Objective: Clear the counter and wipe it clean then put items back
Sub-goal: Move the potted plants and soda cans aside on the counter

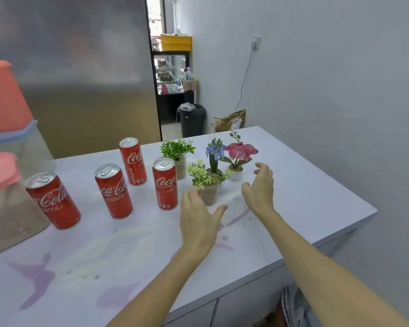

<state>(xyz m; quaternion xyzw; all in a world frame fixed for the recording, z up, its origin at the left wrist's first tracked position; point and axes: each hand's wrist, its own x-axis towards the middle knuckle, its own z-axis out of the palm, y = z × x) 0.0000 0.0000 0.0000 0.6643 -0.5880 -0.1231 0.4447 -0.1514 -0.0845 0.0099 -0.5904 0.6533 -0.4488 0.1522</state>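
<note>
The counter (pixel 316 185) is pale, streaked with purple stains, and still fully loaded, so clearing looks barely begun. At its left edge stand two tubs (pixel 7 161) with pink lids. Four cola cans (pixel 113 191) stand upright across the middle, and right of them is a tight cluster of four small potted plants. Both hands are spread and empty, closing in on that cluster: the left hand (pixel 198 218) is just beside, perhaps touching, the nearest pot (pixel 208 194), while the right hand (pixel 260 190) hovers near the white pot (pixel 236 174) with the pink flower. The risk lies in the crowding — the pots are light and top-heavy, their leaves interlace, and lifting one could drag or tip a neighbour, spilling gravel. The can (pixel 165 184) just left of the cluster could also be knocked over by the left hand.
</note>
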